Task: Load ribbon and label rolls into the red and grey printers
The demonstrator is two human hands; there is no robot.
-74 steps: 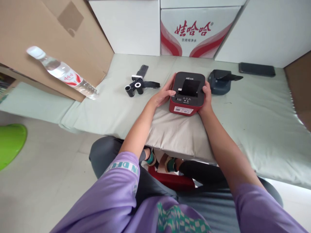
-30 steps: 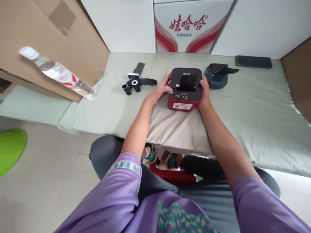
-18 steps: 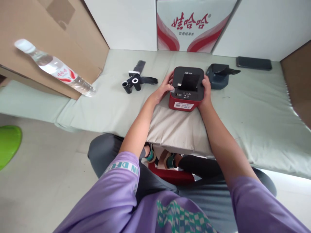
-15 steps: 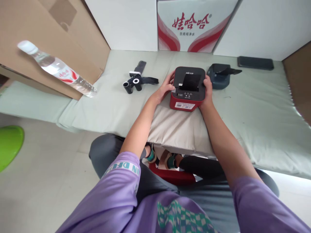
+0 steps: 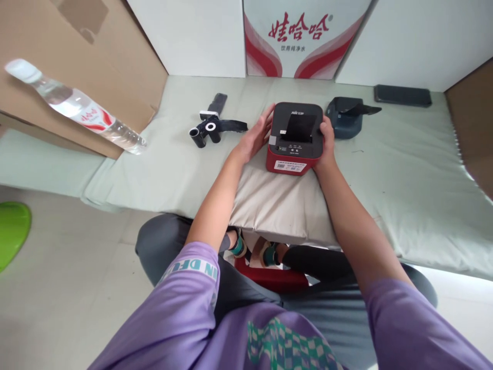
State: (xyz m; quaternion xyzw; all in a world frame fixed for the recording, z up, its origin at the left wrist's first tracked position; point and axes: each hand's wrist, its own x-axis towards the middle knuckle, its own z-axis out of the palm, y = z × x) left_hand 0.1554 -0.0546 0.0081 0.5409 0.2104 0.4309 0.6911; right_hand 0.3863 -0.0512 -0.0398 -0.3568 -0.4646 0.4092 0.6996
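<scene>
A red receipt printer (image 5: pixel 296 131) with a black top stands on the cloth-covered surface, its white label toward me. My left hand (image 5: pixel 257 137) lies along its left side, fingers fairly straight and pressed to the casing. On the opposite side, my right hand (image 5: pixel 326 143) grips the edge, with the fingers curled around and partly hidden. Just right of that hand sits a dark blue device (image 5: pixel 346 117) with a black flap. A black stand-like object with round tube ends (image 5: pixel 213 126) lies to the left of my left hand.
A water bottle (image 5: pixel 82 113) stands at the left against a cardboard box (image 5: pixel 96 46). White boxes (image 5: pixel 188 38) line the back. A black phone-like slab (image 5: pixel 402 95) lies at the back right. The green cloth (image 5: pixel 408 195) ends above my knees.
My left thumb has come off the printer's top corner and now rests lower beside the casing. The right hand keeps its hold. The whole view has shifted slightly.
</scene>
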